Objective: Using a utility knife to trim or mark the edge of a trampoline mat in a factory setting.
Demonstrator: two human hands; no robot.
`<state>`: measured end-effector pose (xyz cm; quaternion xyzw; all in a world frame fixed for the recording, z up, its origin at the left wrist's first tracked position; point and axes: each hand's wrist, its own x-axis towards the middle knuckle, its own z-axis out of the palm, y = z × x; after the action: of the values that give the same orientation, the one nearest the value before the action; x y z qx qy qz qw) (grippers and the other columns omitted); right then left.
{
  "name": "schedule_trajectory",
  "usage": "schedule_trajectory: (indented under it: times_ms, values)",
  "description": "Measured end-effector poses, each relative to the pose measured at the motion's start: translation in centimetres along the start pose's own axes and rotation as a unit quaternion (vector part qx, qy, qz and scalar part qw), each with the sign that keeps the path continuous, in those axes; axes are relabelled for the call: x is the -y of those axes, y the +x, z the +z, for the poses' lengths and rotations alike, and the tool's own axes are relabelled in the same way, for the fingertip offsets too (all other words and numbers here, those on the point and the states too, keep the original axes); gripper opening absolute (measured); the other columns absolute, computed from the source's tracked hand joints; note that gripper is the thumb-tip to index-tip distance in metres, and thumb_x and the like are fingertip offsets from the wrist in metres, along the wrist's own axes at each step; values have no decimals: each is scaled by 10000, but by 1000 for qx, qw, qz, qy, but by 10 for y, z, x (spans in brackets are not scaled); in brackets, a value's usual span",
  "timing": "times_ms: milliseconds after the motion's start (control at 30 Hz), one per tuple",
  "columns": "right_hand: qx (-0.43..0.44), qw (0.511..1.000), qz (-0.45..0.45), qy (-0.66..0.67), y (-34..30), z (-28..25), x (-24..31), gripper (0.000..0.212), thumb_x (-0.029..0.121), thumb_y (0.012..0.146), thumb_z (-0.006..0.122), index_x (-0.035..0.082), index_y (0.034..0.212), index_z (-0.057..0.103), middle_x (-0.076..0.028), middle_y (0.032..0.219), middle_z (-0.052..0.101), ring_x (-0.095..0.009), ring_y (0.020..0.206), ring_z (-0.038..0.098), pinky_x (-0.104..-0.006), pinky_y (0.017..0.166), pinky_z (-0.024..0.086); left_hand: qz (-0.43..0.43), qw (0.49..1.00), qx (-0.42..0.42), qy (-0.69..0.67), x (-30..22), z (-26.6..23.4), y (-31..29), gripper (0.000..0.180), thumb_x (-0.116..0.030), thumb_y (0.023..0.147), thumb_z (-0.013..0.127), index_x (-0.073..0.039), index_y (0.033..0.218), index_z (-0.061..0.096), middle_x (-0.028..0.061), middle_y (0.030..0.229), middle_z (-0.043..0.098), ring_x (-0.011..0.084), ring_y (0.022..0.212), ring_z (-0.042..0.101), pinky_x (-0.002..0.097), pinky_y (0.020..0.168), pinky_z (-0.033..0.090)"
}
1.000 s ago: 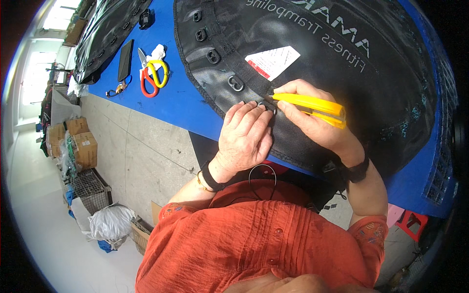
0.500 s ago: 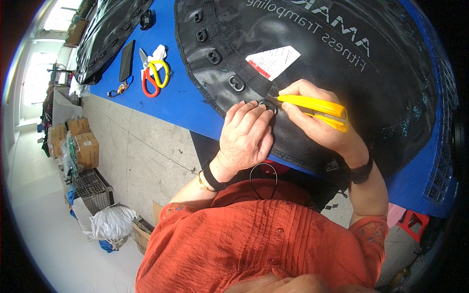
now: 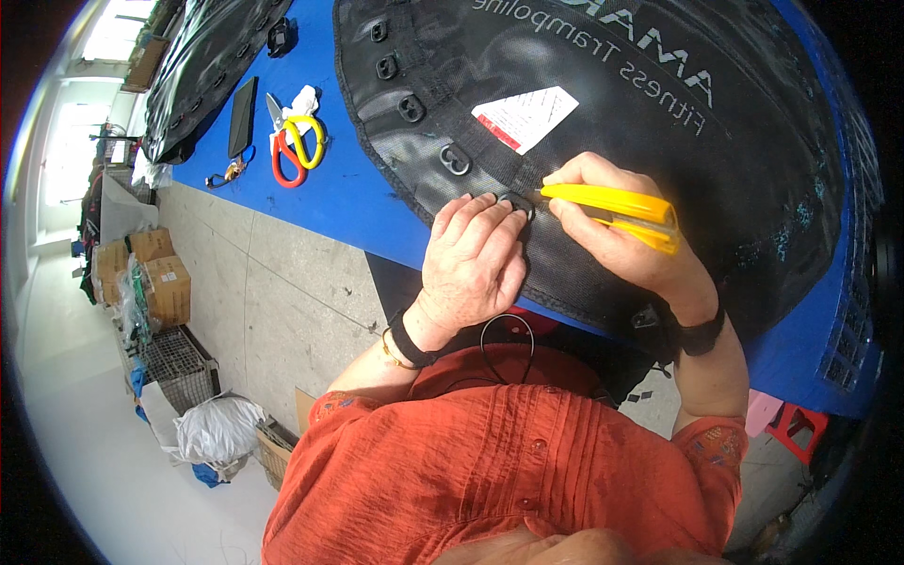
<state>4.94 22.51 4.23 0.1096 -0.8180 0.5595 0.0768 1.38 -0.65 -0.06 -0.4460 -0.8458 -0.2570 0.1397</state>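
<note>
Yellow thread snips (image 3: 621,209) are gripped in my right hand (image 3: 612,235), their tip close to a black loop fitting (image 3: 513,202) near the edge of a round black trampoline mat (image 3: 659,207). My left hand (image 3: 476,254) lies palm down at the near edge of the mat. Its fingers are stretched out side by side, and the fingertips rest on that fitting, covering part of it. Further along the rim, a similar loop (image 3: 455,159) and several more show. A white label with a red strip (image 3: 525,118) lies on the mat.
The mat lies on a blue table (image 3: 358,212). To the left are red-and-yellow-handled scissors (image 3: 297,146), a dark flat case (image 3: 243,118) and another black mat (image 3: 202,75). Cardboard boxes (image 3: 168,287), a wire crate (image 3: 179,367) and a white sack (image 3: 221,428) stand on the floor.
My right hand and the snips have shifted slightly to the right. The mat has moved very slightly left. My left hand stays in place at the mat's edge.
</note>
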Motion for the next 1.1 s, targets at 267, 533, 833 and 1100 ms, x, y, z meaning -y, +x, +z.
schedule_trajectory:
  times_ms: [267, 533, 833, 1100]
  values:
    - [4, 1000, 24, 2, -5, -4, 0, 116, 36, 970, 708, 28, 1039, 614, -106, 878, 686, -268, 804, 737, -343, 713, 544, 0, 1000, -6, 3, 0, 0, 1, 391, -86, 782, 740, -27, 1168, 736, 144, 1188, 707, 344, 1167, 669, 509, 1068, 498]
    - [2, 1000, 22, -11, -8, -3, -7, 125, 27, 983, 696, 27, 1106, 676, -35, 924, 701, -88, 844, 661, -271, 740, 526, 2, 1000, -11, 8, 1, 1, 1, 384, -77, 778, 739, -26, 1159, 737, 142, 1174, 706, 347, 1150, 669, 506, 1054, 503]
    - [-43, 999, 18, -12, -4, 2, -6, 134, 10, 967, 717, 27, 1085, 656, -63, 974, 677, -181, 894, 704, -305, 806, 555, 3, 1000, -5, 4, 1, 2, -2, 396, -102, 787, 733, -28, 1176, 728, 137, 1195, 703, 334, 1177, 656, 509, 1088, 489]
    - [-29, 999, 29, 12, -1, 9, -5, 143, 31, 982, 713, 26, 1116, 664, -91, 980, 732, -163, 887, 736, -307, 803, 571, 8, 1000, -9, 3, 2, 2, -2, 396, -122, 801, 726, -29, 1185, 720, 129, 1206, 700, 316, 1195, 644, 498, 1112, 473]
